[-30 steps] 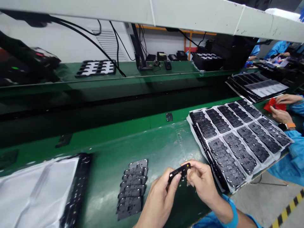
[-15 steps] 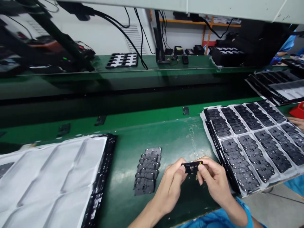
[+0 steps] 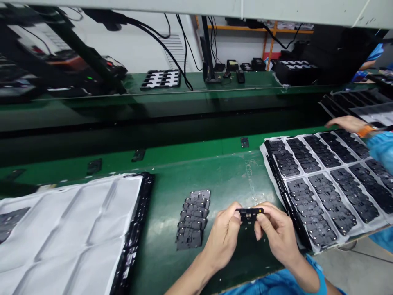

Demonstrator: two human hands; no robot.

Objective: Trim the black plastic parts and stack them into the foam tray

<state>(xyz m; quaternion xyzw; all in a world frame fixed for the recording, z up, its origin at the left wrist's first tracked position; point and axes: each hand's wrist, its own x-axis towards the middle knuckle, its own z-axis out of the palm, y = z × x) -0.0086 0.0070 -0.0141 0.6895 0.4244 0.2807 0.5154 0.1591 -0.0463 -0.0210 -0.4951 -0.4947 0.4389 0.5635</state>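
Observation:
Between my two hands, above the green bench (image 3: 166, 205), is a small black plastic part (image 3: 249, 214) with a yellow spot near its right end. My left hand (image 3: 225, 233) pinches its left end with thumb and fingers. At the other end, my right hand (image 3: 276, 227) is closed on the same part. Left of my hands lies an overlapping row of flat black parts (image 3: 193, 219) on the bench. To my right, a white-lined tray (image 3: 302, 177) holds rows of similar black parts (image 3: 310, 211) in its compartments.
A stack of white-lined trays (image 3: 80, 221) stands at the left, with some black parts at its far left. Several single parts (image 3: 245, 142) lie on the green strip beyond. A co-worker's hand (image 3: 350, 123) with an orange wristband reaches in at the right.
The co-worker's hand has reached forward over the far edge of the right tray. Parts on the green strip have shifted right. My hands hold the black part almost unmoved.

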